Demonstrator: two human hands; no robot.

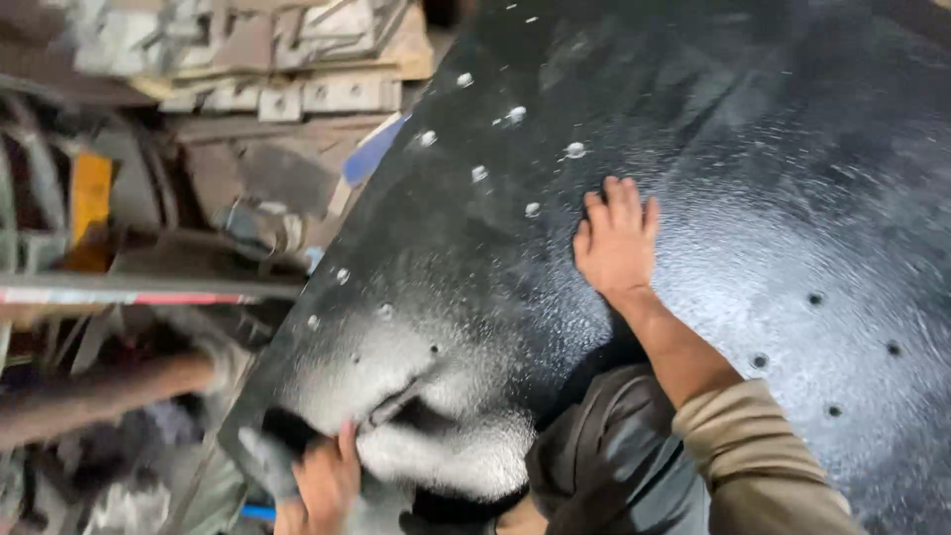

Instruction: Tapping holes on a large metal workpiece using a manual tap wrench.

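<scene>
Hands rest on a big black sheet [753, 198]. Right hand [616, 241] lies flat on its middle, fingers open. Left hand [325, 482] grips a dark rag [275, 451] at the sheet's near edge. Metal scraps [287, 59] lie beside.

One large black panel [753, 149] is present, with two bare hands on it: left hand [325, 481] and right hand [616, 238]. Four dark holes [814, 298] show at right. Pale bolt holes [575, 151] number about twelve; blur prevents certainty.
</scene>
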